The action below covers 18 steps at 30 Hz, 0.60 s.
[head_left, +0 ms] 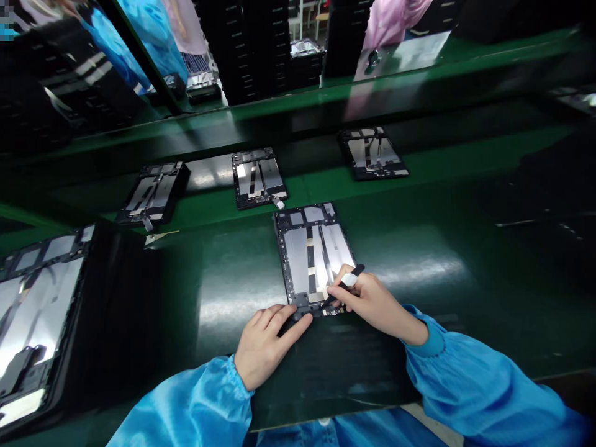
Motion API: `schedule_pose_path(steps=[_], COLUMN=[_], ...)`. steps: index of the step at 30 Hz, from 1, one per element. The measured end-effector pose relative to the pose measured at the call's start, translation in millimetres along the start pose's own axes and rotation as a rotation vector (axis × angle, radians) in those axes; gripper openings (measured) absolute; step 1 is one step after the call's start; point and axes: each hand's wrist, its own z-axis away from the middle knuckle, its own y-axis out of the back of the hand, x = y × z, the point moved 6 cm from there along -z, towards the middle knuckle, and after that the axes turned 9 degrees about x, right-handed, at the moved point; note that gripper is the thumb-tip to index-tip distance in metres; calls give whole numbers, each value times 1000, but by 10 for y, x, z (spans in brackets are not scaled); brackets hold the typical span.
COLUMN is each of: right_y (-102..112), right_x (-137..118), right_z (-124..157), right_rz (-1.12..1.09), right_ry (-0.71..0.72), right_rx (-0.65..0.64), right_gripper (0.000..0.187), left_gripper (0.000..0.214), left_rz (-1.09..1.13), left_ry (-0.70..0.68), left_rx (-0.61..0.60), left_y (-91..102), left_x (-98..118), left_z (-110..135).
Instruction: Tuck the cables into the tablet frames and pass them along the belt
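An opened tablet (pixel 298 251) lies on the green bench, its silvery inside, dark frame and ribbon cables facing up. My left hand (pixel 267 341) holds its near-left corner, thumb along the near edge and fingertips at the side. Between the thumb and fingers of my right hand (pixel 372 301) is a slim black pointed tool (pixel 357 271) wrapped with white tape, possibly tweezers. Its tip touches or hovers just over the tablet's near edge, by the small board; which one I cannot tell. My right fingers cover part of the tablet's near-right area.
Three more opened tablets, left (pixel 151 195), middle (pixel 258 177) and right (pixel 372 154), lie farther back. Close on the left, a dark stack (pixel 116 316) carries another opened tablet (pixel 41 298). Behind the green ledge (pixel 279 99) stand tall black stacks (pixel 246 49) and people in blue and pink clothing.
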Motion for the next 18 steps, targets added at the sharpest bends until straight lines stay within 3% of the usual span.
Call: schedule_pose_path(steps=[15, 18], right_y=[16, 156], right_x=[7, 18], right_z=[-4, -12], right_rz=[39, 22], right_ry=[76, 147], right_rx=[46, 255], right_gripper=[20, 26], left_gripper=[42, 37], left_rz=[-36, 109], left_ry=[45, 23], left_rx=[-136, -73], left_y=[-86, -10], left_x=[55, -21], left_z=[-94, -73])
